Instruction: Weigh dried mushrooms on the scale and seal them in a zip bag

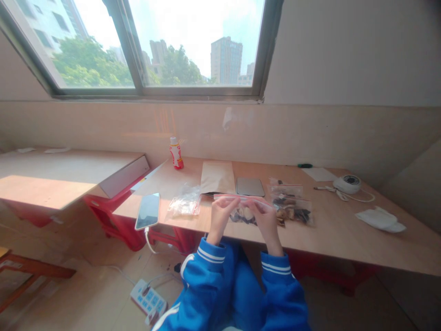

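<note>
Blue sleeves (203,271) end in the left hand (220,219) and right hand (267,221), pinching a zip bag (243,200) shut at twelve o'clock; a slipped pinch could spill its dried pieces (243,215).

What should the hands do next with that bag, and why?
I think they should slide along the top of the red-striped zip bag to press it shut, because the left hand and right hand both pinch that edge, with dried pieces inside.

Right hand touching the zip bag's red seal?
Touching: the head view shows the right hand pinching the red seal of the zip bag.
</note>
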{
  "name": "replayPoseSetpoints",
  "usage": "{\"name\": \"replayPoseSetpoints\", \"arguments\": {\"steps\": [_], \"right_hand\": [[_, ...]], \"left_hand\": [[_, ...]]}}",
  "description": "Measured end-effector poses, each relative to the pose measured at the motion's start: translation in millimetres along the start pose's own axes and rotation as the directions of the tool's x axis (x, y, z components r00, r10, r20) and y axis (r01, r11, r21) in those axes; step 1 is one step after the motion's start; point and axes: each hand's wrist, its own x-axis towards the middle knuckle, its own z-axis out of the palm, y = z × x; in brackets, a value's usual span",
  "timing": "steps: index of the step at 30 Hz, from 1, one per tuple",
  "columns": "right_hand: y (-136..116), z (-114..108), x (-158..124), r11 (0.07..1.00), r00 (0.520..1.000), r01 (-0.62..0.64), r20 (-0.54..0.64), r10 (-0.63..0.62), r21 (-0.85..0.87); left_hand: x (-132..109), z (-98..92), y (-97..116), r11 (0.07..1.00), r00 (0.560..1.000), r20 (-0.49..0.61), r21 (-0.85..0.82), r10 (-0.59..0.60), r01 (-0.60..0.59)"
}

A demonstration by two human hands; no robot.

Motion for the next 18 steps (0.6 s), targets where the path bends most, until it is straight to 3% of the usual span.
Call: {"name": "replayPoseSetpoints", "arguments": {"steps": [12,18], "right_hand": [[-0.4,6.9,-3.2,0.990,0.991,-0.117,-0.050,0.121,0.080],[-0.6,6.7,-3.4,0.988,0.989,-0.130,-0.066,0.135,0.078]], "left_hand": [[-2.1,-2.3,3.5,0.999,0.999,-0.005,-0.010,-0.034,0.034],[-3.1,2.9,1.9,1.000,1.000,-0.006,0.030,0.008,-0.008]]}}
